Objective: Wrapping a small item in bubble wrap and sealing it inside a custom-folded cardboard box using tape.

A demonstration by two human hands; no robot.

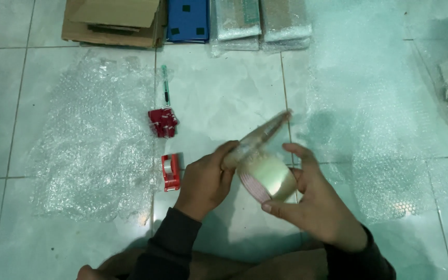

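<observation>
**Peeling the tape**

Low centre of the frame, our right hand (317, 199) cups the tape roll (268, 179), fingers clamped around it. Our left hand (206, 179) pinches the tape strip (263, 136); we should pull steadily, keeping it taut above the floor (224, 93).

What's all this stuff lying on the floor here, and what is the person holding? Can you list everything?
tape roll: one, clear with pinkish core, in the right hand, strip pulled up by the left
small tape dispenser: one, red, floor left of the hands
red object: one, above the dispenser, kind unclear
pen: one, green, above the red object
bubble wrap sheets: at least two, clear, floor left and right
cardboard box: one, brown, top left
blue item: one, top centre
wrapped parcels: two, top
left hand: one
right hand: one
</observation>
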